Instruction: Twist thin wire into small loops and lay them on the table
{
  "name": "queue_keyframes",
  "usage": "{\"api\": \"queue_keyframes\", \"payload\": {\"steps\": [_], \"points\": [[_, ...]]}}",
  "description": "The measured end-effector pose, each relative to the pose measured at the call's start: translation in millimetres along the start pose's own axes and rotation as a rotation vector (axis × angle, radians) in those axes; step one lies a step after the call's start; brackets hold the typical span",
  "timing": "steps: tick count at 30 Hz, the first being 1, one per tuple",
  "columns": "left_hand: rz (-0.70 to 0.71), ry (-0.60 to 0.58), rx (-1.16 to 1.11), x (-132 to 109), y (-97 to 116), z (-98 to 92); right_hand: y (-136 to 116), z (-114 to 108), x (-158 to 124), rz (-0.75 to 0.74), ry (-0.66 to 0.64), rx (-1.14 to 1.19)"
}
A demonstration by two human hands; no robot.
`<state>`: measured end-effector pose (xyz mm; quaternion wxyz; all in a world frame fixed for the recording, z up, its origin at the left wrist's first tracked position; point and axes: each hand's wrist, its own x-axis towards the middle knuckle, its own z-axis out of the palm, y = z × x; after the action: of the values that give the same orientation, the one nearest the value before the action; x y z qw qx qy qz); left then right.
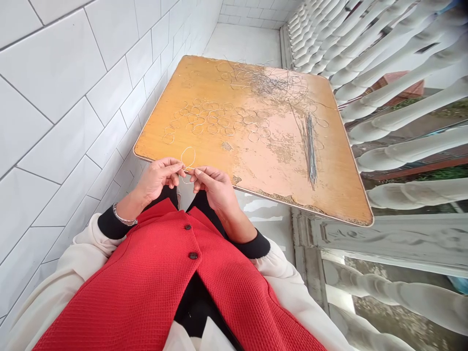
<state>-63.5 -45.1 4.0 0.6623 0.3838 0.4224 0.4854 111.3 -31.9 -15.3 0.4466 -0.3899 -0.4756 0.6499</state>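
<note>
— Both pinching one thing?
— Yes: the left hand (159, 176) and right hand (215, 187) each grip the wire loop (187, 158) at its base, just over the near edge of the surface (340, 195), probably so it keeps its shape.
— And the rest?
— Wire rings (215, 119) lie in rows mid-surface, and straight wires (310, 141) are bundled to the right, within reach.

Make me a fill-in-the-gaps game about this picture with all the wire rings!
1. The left hand and the right hand pinch one wire loop, so ____ hands are busy.
2. The bracelet sits on the ____ wrist.
3. The bundle of straight wires lies on the ____ side of the table.
4. The colour of the vest is ____.

Missing words: both; left; right; red
</note>
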Motion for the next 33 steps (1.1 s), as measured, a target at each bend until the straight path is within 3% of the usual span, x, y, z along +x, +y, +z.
{"api": "queue_keyframes", "payload": {"steps": [6, 19, 30, 33], "points": [[0.073, 0.048, 0.183, 3.3, 4.0, 5.6, 5.0, 1.2, -0.3, -0.063, 0.047, -0.093], [0.015, 0.009, 0.078, 13.7, -2.6, 1.5, 9.0, -0.6, 1.0, 0.085, -0.038, 0.152], [0.074, 0.034, 0.258, 9.4, 0.9, 2.4, 10.8, -3.2, 1.0, 0.104, -0.015, 0.088], [0.091, 0.050, 0.312, 10.2, 0.1, 1.7, 5.6, -4.8, 0.1, 0.033, 0.048, 0.018]]}}
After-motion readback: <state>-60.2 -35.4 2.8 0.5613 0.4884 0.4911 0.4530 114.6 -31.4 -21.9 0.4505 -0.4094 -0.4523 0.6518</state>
